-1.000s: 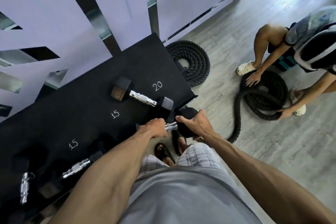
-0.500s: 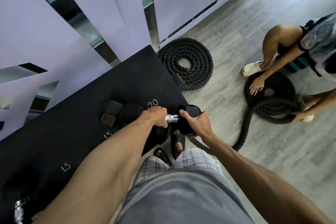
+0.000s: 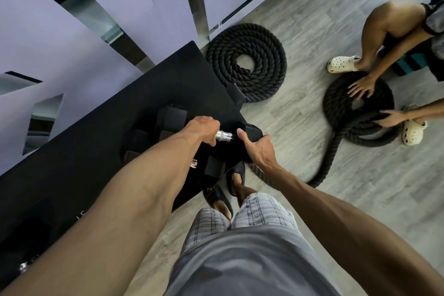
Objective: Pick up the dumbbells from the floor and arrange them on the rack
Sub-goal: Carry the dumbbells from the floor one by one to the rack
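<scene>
Up at the rack's (image 3: 96,151) right end, the dumbbell (image 3: 223,136) is held in both hands. The left hand (image 3: 204,131) is curled tight round the chrome handle, knuckles up, so only a short stretch of metal shows beside it. The right hand (image 3: 258,149) cups the black head that juts past the rack's corner, with the thumb laid over the top and the fingers hidden underneath. The dumbbell's other head sits over the rack's black top, beyond the left hand. Whether it touches the rack cannot be told.

A second dumbbell (image 3: 213,166) lies on the rack just below the held one. One head is at the rack's front edge, and a sliver of its handle shows past the left forearm.

Off the rack's right end, a coiled rope (image 3: 247,62) lies flat on the grey floor (image 3: 300,127). Well apart from the rack, another person (image 3: 394,24) crouches with both hands on a second rope (image 3: 336,103), whose loose tail trails back toward the rack's corner.
</scene>
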Available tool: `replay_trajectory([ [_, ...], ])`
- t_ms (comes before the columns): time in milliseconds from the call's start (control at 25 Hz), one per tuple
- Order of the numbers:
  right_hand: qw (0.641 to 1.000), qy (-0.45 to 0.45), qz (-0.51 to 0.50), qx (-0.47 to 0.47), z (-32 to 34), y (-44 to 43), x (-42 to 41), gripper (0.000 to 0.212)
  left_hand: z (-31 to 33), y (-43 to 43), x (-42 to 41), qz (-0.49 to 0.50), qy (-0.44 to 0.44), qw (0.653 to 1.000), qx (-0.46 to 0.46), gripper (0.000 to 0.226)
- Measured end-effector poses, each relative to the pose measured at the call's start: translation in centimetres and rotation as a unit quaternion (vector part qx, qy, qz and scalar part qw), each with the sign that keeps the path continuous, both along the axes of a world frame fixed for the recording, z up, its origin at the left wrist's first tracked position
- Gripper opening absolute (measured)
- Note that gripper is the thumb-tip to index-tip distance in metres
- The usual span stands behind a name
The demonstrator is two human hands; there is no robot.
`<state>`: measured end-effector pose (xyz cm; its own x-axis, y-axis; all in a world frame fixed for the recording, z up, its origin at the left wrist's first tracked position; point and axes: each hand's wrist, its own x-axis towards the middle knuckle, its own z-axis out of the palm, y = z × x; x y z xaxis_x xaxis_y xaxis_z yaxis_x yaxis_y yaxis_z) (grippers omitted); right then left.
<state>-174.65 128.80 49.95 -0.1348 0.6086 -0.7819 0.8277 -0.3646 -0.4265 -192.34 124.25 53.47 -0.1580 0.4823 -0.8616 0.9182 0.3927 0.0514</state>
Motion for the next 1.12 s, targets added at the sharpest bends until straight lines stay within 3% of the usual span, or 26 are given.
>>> replay_trajectory([
  [320, 0.974, -0.093, 0.190, 0.075, -2.4, 0.4, -2.2, 0.111, -2.3, 0.3, -2.7, -0.041, 0.017, 0.999, -0.023, 0.027],
  [520, 0.970, -0.109, 0.199, 0.088, -3.8, -0.2, -2.5, 0.123, -3.1, -0.2, -3.5, -0.044, 0.000, 0.999, -0.017, 0.028],
  [680, 0.988, -0.083, 0.124, 0.038, -3.0, -0.4, -2.6, 0.124, -2.8, -1.4, -3.4, -0.069, 0.003, 0.996, 0.050, 0.019],
  [840, 0.992, -0.031, 0.109, 0.046, -1.1, -1.4, -0.9, 0.086, -1.9, -3.1, -1.8, -0.115, 0.042, 0.974, 0.191, 0.034],
  [1000, 0.981, -0.015, 0.151, 0.117, 0.2, -5.1, 3.2, 0.049, -0.7, -6.5, 1.0, -0.032, -0.005, 0.929, 0.368, 0.028],
  [1040, 0.976, -0.021, 0.167, 0.135, 0.8, -6.4, 4.5, 0.043, -0.5, -7.6, 1.9, 0.007, -0.043, 0.924, 0.380, 0.024],
  [1120, 0.969, -0.031, 0.192, 0.156, 1.8, -9.7, 7.5, 0.035, 0.0, -10.0, 4.3, 0.045, -0.112, 0.941, 0.315, 0.019],
])
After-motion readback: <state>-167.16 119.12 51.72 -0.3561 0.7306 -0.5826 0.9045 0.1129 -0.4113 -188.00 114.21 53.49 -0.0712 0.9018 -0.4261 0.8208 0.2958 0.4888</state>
